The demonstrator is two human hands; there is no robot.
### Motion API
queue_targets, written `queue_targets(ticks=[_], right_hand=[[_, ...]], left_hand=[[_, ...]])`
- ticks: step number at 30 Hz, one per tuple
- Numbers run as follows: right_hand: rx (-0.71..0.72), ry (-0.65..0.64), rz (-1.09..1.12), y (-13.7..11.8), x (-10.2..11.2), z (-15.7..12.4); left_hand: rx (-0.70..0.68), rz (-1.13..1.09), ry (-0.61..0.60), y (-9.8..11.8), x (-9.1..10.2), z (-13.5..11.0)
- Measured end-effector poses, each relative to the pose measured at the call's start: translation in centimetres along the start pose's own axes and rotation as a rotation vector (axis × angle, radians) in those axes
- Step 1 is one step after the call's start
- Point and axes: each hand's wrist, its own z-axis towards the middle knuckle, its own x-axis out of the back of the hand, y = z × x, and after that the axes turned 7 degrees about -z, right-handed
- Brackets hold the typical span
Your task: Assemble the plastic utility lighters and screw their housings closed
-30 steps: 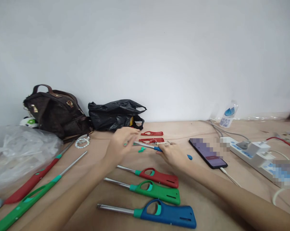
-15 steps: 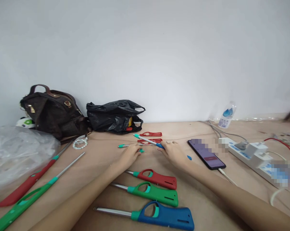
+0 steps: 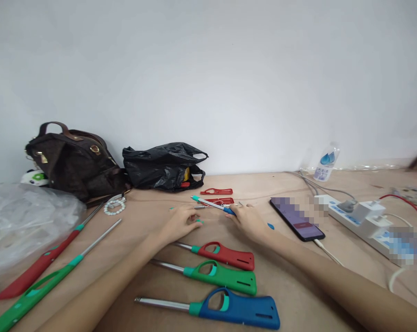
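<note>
My left hand (image 3: 181,222) is curled above the table, a small teal plastic piece (image 3: 200,222) at its thumb and fingertips. Part of a slim metal rod (image 3: 200,207) shows just beyond its fingers. In my right hand (image 3: 251,222) is a slim silver rod with a teal tip and a blue end (image 3: 210,203), tilted and pointing away to the left. Two red lighter casing halves (image 3: 216,191) lie behind it, the nearer one partly covered by the rod. Closer to me lie a red lighter (image 3: 229,256), a green lighter (image 3: 231,279) and a blue lighter (image 3: 244,310).
To the left lie a long red lighter (image 3: 38,266), a long green lighter (image 3: 32,297), a bead bracelet (image 3: 114,206) and a clear plastic bag (image 3: 32,221). A dark backpack (image 3: 70,161) and black bag (image 3: 160,166) stand behind. To the right are a phone (image 3: 294,219), power strip (image 3: 353,226) and bottle (image 3: 326,162).
My left hand has drawn back slightly toward me and left, the teal piece moving with its fingertips. My right hand keeps its hold on the rod, almost in the same place.
</note>
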Motion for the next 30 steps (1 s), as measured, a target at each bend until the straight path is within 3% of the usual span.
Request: queue_targets(ticks=[3,5,10,14,20,23,30], right_hand=[[0.019,-0.005,0.006,-0.1,0.0,-0.1],[0.041,-0.012,0.006,-0.2,0.0,-0.2],[0.101,0.011,-0.069,-0.2,-0.3,-0.2],[0.126,0.014,-0.142,-0.2,-0.3,-0.1],[0.258,0.061,-0.190,-1.7,0.5,-0.9],[0.285,0.067,-0.190,-2.3,1.1,-1.4],[0.286,0.089,-0.230,-2.5,2.2,-1.7]], left_hand=[[-0.031,0.154,0.226,0.4,0.4,-0.1],[-0.063,0.282,0.290,0.4,0.9,0.2],[-0.139,0.469,0.114,-1.1,1.3,0.9],[-0.200,0.415,0.071,-1.3,0.9,1.0],[-0.393,0.350,-0.001,3.5,-0.5,1.0],[-0.426,0.369,0.048,5.4,-0.6,0.8],[-0.466,0.373,0.136,5.8,0.1,0.6]])
